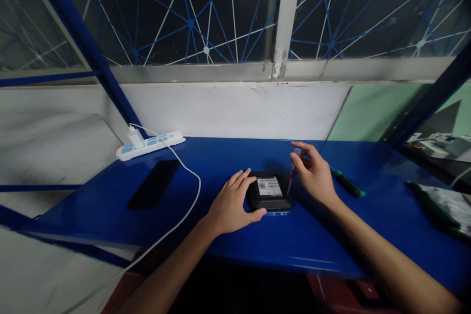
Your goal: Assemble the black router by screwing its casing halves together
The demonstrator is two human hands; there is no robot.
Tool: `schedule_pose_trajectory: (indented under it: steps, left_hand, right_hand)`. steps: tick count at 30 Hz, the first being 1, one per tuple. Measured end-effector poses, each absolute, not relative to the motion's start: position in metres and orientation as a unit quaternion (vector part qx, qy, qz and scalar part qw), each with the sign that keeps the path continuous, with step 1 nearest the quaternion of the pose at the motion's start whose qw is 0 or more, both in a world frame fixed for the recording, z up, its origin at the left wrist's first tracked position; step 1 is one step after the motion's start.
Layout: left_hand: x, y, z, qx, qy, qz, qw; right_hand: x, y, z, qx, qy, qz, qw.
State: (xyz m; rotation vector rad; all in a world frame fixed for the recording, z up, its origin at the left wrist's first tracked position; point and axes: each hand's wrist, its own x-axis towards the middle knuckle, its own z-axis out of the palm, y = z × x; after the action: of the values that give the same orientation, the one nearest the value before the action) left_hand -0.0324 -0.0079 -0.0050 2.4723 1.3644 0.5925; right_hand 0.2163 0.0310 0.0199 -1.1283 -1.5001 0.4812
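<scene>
A black square device (pixel 263 202) with a white printed label lies on the blue table (pixel 243 250). My left hand (pixel 231 202) rests against its left side, fingers spread over the upper left edge and thumb along the front edge. Held upright in my right hand (pixel 312 171) is a small screwdriver (pixel 293 172) with a red and clear handle. Its tip points down at the right side of the device; whether it touches is too small to tell. A green-handled screwdriver (pixel 349 184) lies to the right of my right hand.
A black phone-like slab (pixel 152 184) lies at the left, below a white power strip (pixel 150 145). A white cable (pixel 199 186) curves across the table's left part. A green-edged bag (pixel 441 203) lies at the far right. Blue posts stand on both sides.
</scene>
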Motion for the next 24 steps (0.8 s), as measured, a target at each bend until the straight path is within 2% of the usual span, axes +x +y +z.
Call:
schedule_pose_trajectory:
  steps: [17,24]
  left_hand:
    - [-0.031,-0.009,-0.0025,0.847,0.467,0.213,0.136]
    - [-0.0316,-0.0087,-0.0038,0.844,0.473,0.216,0.128]
  right_hand:
    - [0.2138,0.0289,0.0201,-0.474,-0.656,0.21,0.548]
    - [0.2165,0.0331,0.0216,-0.469,-0.635,0.215,0.576]
